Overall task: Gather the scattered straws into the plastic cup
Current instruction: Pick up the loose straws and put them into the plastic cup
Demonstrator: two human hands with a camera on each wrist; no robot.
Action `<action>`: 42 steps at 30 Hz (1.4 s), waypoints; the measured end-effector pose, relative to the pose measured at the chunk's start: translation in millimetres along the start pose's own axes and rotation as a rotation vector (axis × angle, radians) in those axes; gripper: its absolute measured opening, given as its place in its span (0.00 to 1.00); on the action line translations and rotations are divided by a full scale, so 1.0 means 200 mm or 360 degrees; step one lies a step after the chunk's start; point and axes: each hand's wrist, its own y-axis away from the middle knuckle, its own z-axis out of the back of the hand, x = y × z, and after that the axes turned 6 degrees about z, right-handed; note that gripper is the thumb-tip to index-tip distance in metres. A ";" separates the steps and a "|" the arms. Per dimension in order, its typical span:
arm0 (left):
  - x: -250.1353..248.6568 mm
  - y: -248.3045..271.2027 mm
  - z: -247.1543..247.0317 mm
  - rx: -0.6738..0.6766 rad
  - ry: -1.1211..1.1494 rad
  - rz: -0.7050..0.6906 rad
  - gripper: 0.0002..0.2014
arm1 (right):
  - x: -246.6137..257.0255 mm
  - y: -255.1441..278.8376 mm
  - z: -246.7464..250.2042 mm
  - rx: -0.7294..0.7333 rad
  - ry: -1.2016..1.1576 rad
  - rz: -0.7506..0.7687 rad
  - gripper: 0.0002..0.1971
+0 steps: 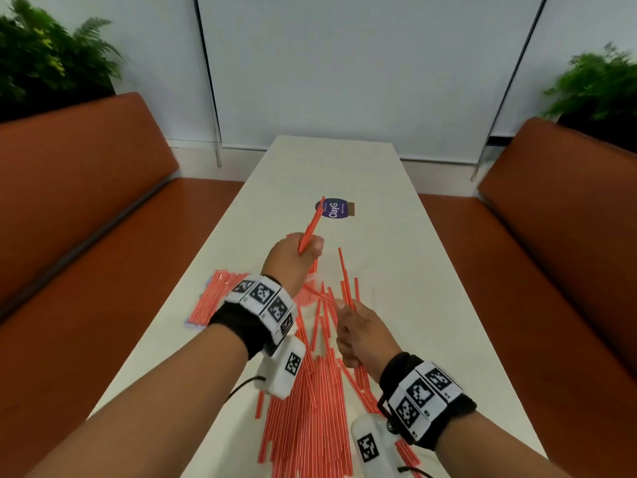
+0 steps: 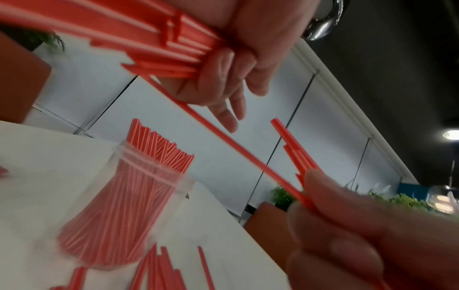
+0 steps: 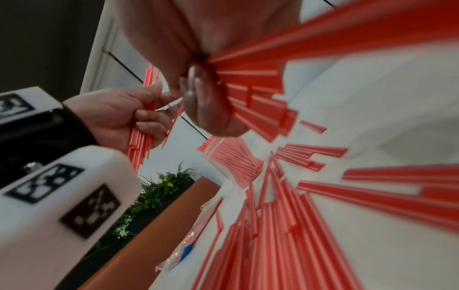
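Many red-and-white straws (image 1: 310,408) lie scattered on the white table (image 1: 413,257). My left hand (image 1: 300,248) grips a few straws (image 1: 312,225) that point up and away. My right hand (image 1: 358,329) grips a thicker bundle (image 1: 346,288) just above the pile. In the left wrist view one long straw (image 2: 223,137) runs between the right hand (image 2: 236,68) and the left hand (image 2: 335,225). The clear plastic cup (image 2: 119,206) stands on the table, packed with straws. In the head view my left wrist mostly hides the cup.
A clear packet of straws (image 1: 213,298) lies near the table's left edge. A purple sticker (image 1: 332,208) marks the table's middle. Orange benches (image 1: 86,201) (image 1: 558,219) run along both sides. Potted plants (image 1: 44,60) stand in the back corners.
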 end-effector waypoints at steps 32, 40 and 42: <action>-0.03 0.09 -0.08 0.0037 0.0399 -0.0086 0.16 | 0.02 -0.06 0.07 0.0169 0.0110 -0.0034 0.18; -0.02 0.09 -0.12 -0.0190 0.0073 -0.0259 0.08 | 0.04 -0.04 0.05 0.0443 -0.0052 -0.0083 0.18; -0.01 0.08 -0.12 -0.0121 -0.0025 -0.0246 0.03 | 0.04 -0.04 0.05 0.0379 -0.0065 -0.0077 0.17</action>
